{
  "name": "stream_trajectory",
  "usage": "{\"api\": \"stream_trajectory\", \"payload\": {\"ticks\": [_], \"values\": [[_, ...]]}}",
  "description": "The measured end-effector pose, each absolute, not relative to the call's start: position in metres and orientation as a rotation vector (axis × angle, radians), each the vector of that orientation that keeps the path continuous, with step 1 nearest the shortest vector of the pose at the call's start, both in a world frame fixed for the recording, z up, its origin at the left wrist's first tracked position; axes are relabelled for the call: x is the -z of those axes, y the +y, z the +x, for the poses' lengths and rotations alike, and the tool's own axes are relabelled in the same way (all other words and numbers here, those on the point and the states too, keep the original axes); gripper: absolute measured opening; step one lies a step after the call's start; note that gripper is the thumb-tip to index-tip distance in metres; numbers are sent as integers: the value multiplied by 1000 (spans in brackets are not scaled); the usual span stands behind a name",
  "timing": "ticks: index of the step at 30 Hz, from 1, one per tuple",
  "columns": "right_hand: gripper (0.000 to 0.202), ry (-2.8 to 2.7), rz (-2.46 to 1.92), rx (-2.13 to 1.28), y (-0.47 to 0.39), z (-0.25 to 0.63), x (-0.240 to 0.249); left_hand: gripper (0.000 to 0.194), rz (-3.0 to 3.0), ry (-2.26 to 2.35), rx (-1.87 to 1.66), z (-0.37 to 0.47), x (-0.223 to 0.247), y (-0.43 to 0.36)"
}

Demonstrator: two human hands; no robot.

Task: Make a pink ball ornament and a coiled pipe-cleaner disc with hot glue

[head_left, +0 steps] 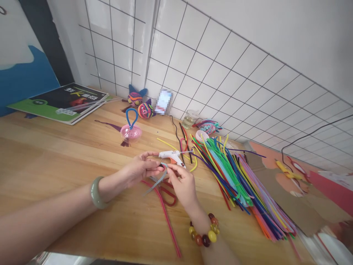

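Observation:
My left hand (139,169) and my right hand (183,184) meet over the middle of the wooden table. Between their fingertips is a light blue pipe cleaner (157,183), its tail hanging down to the left. A small dark piece shows at my left fingertips, too small to make out. My right thumb and fingers pinch the blue strip's upper end. Just behind the hands lies a white glue gun (169,155), its nozzle to the right. Below them are red-handled scissors (171,198) and a long pink pipe cleaner (167,217), both resting on the table.
Bundles of coloured pipe cleaners (234,176) spread across the right. At the back are a phone (163,101), wrapped figures (145,109), a glass jar (188,119) and a pink dish (131,132) with a blue loop. Books (63,103) lie back left; a yellow glue gun (286,170) lies right.

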State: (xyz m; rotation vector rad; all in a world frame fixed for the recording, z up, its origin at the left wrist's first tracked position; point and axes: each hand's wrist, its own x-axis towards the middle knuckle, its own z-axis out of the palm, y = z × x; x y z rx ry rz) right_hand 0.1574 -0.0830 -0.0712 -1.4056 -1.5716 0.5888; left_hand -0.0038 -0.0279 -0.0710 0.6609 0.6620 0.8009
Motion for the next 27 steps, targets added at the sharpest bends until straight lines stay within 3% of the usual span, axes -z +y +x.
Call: {"api": "stream_trajectory", "payload": {"ticks": [27], "values": [[22, -1474, -1383, -791, -82, 154, 73, 50, 643, 641, -758, -2, 75, -28]]}}
